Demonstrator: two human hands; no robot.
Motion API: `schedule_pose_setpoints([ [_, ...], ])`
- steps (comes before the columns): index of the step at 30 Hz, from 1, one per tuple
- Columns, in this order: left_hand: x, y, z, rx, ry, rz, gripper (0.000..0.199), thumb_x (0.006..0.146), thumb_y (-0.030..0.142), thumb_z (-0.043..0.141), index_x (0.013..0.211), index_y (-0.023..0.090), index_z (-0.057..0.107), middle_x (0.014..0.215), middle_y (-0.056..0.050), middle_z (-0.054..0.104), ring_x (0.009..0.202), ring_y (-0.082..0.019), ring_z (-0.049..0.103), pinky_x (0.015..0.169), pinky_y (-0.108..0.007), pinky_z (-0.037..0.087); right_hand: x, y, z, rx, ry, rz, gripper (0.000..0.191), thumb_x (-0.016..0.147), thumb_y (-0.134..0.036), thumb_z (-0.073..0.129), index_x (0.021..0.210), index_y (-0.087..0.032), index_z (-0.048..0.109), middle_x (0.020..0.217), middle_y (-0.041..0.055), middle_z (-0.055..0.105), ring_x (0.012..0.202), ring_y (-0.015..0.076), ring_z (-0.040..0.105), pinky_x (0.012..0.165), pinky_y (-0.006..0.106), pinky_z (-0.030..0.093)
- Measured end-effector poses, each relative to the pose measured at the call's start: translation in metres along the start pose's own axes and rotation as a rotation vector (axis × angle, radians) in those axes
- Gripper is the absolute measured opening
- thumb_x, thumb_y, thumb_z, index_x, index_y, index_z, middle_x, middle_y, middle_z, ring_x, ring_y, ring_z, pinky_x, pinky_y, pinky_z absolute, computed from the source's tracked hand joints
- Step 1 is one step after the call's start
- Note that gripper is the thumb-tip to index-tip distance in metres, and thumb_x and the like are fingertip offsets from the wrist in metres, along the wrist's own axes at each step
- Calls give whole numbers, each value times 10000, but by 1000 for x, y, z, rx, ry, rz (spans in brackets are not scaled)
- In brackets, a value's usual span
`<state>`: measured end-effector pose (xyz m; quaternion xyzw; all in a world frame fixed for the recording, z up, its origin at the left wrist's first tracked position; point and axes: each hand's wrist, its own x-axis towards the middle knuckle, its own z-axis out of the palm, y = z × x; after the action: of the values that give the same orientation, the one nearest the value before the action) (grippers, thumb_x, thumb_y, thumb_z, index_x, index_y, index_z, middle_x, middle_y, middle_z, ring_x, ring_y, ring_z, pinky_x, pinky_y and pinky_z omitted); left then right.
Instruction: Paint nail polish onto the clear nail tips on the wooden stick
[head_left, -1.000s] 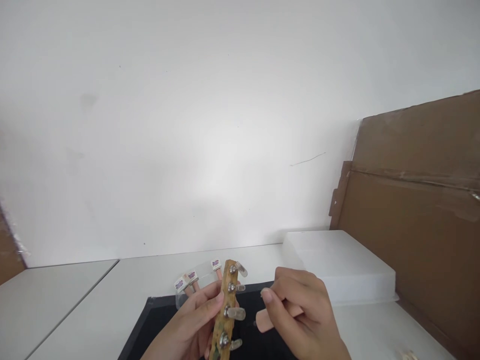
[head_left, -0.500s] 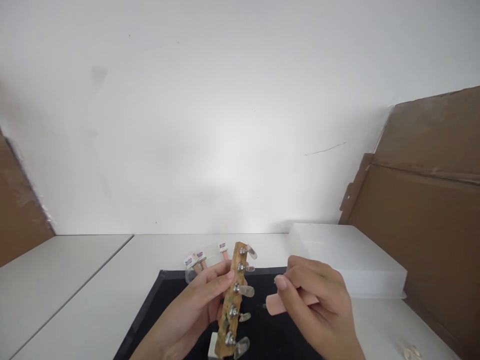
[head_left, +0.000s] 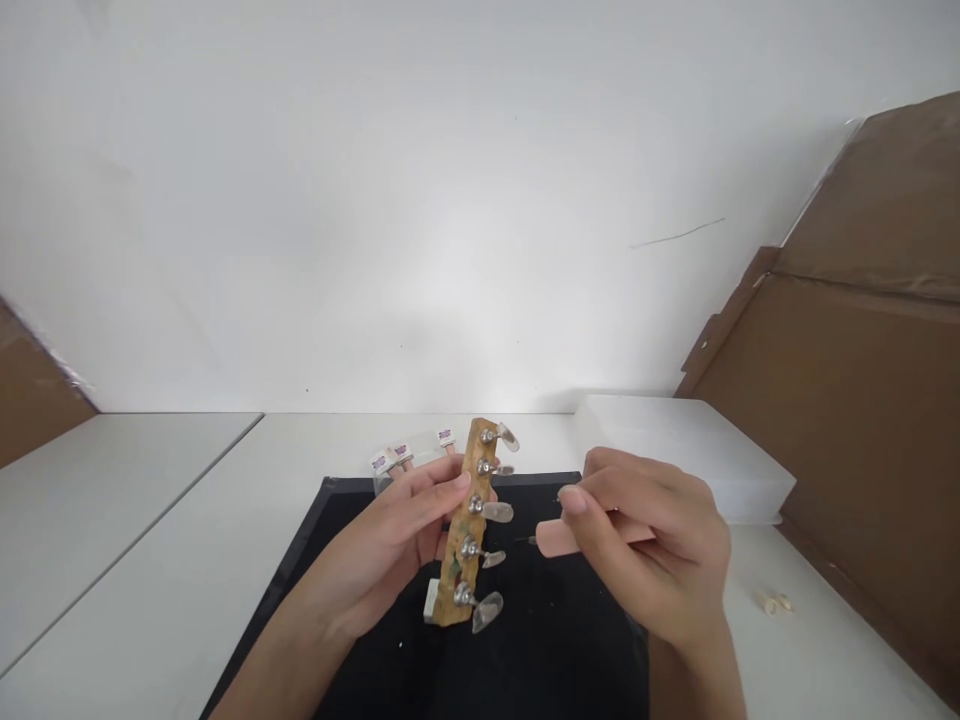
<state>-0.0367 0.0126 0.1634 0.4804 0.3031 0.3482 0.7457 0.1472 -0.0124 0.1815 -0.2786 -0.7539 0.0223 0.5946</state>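
My left hand (head_left: 382, 540) is closed around a narrow wooden strip (head_left: 455, 565), held tilted over a black mat (head_left: 555, 640). Several silver ball-shaped holders line the strip, each bearing a clear false nail tip (head_left: 498, 512) that points right. Fingers of my right hand (head_left: 652, 545) pinch a pink-handled tool (head_left: 556, 538). Its thin dark tip points left at the strip, with a gap between it and the nail tips. What kind of tip it is cannot be made out. A small white block (head_left: 432, 601) shows behind the strip's lower end.
Behind my left hand stands a clear container (head_left: 380, 484) with pink sticks topped by white printed labels (head_left: 445, 437). A translucent white box (head_left: 697, 450) sits at back right. Small cream rings (head_left: 772, 603) lie on the white table at right. Cardboard (head_left: 847, 400) walls the right side.
The view has tilted down, so hands and table appear higher. My grip on the strip and on the pink-handled tool looks the same, and the tool stays apart from the nail tips.
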Motion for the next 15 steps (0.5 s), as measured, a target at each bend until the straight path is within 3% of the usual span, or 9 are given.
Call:
schedule_pose_setpoints([
  [7, 0, 3, -4, 46, 23, -10, 201, 834, 384, 476, 897, 221, 574, 877, -8, 566, 792, -149, 515, 675, -279, 406, -4, 4, 3, -12, -11, 19, 294, 788, -30, 543, 541, -187, 569, 387, -46, 445, 393, 88, 314, 371, 239, 229],
  [15, 7, 1, -10, 69, 38, 10, 267, 836, 386, 471, 1021, 220, 571, 894, -29, 588, 812, -168, 523, 694, -299, 401, -5, 7, 1, -32, 23, 14, 268, 781, -36, 559, 565, -195, 563, 403, -46, 457, 396, 92, 329, 368, 239, 246],
])
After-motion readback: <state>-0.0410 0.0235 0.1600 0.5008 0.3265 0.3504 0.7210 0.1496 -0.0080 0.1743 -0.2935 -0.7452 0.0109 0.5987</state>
